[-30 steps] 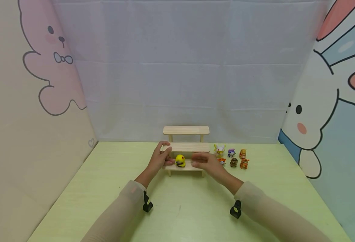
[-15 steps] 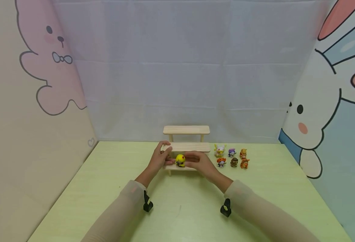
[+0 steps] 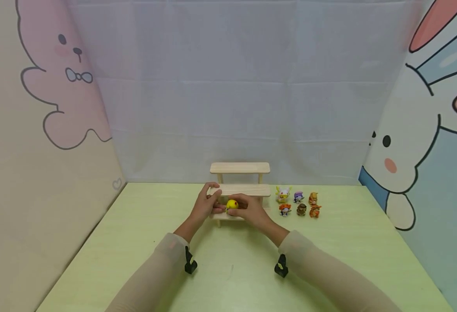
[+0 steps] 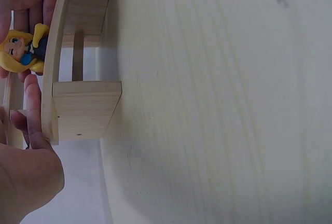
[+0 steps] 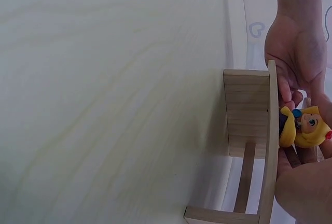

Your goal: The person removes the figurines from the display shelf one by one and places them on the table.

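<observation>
In the head view, my left hand (image 3: 205,203) grips the left end of a three-tier wooden display stand (image 3: 240,190). Its thumb lies at the middle step while other fingers reach in over the lowest one. A small figurine with yellow hair (image 3: 232,204) is on that lowest step, left of its middle. My right hand (image 3: 251,211) pinches it from the right, thumb in front and fingers behind. The left wrist view shows the figurine (image 4: 19,53) with a blue patch on its front, its feet at the step. From the right wrist, a red ornament shows on its hair.
Right of the stand, several small figurines (image 3: 301,209) stand in two rows on the pale yellow-green table (image 3: 228,268). A white cloth backdrop (image 3: 228,95) rises behind. Side panels carry a pink cartoon bear (image 3: 72,91) and a white rabbit (image 3: 400,156).
My right hand has moved left along the lowest step to the yellow-haired figurine and now holds it. The left hand has stayed at the stand's left end.
</observation>
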### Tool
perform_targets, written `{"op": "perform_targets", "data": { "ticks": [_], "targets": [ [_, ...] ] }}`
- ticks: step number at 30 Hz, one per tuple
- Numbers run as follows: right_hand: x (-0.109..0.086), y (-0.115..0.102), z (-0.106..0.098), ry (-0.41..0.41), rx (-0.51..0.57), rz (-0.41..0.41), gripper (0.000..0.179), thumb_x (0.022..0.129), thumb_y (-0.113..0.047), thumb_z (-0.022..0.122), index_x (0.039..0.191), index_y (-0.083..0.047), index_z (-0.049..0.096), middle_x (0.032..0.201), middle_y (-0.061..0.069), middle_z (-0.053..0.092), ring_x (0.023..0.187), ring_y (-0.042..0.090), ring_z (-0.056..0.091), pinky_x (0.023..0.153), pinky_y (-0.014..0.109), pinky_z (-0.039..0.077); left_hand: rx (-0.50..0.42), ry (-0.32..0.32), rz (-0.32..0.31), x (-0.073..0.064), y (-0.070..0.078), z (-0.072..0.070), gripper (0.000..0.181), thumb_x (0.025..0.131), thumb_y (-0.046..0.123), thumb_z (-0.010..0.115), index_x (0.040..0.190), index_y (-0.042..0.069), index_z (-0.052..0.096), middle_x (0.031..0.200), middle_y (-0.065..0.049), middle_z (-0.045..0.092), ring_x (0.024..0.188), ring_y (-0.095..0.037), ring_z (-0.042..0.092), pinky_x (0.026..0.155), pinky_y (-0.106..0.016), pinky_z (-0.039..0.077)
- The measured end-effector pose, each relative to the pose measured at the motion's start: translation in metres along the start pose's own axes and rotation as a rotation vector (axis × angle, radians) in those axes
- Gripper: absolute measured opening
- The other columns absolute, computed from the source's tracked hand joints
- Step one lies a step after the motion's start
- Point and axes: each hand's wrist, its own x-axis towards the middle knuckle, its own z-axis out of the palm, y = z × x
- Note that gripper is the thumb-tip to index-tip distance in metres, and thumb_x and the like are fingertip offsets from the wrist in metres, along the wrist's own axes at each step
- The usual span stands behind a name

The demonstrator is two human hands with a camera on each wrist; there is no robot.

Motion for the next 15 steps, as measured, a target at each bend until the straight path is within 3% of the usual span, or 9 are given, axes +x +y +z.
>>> {"op": "perform_targets", "data": {
  "ticks": [11, 15],
  "targets": [
    [-0.002, 0.0, 0.004, 0.031, 0.03, 0.011, 0.041, 0.098, -0.015, 0.074, 0.136, -0.003, 0.064, 0.139, 0.022, 0.062, 0.124, 0.033, 0.064, 0.101, 0.044, 0.057, 0.015, -0.005, 0.006, -0.002, 0.002, 0.0, 0.035, 0.108, 0.03, 0.057, 0.138, 0.015, 0.048, 0.062, -0.004, 0.053, 0.063, -0.018, 0.074, 0.06, -0.027, 0.063],
    [-0.007, -0.011, 0.002, 0.018, 0.03, 0.017, 0.039, 0.099, -0.009, 0.071, 0.136, -0.001, 0.064, 0.139, 0.024, 0.061, 0.124, 0.037, 0.063, 0.099, 0.044, 0.058, 0.01, -0.008, -0.003, -0.001, 0.001, 0.0, 0.034, 0.108, 0.03, 0.057, 0.138, 0.016, 0.048, 0.062, -0.005, 0.054, 0.064, -0.018, 0.074, 0.06, -0.028, 0.064]
  ]
}}
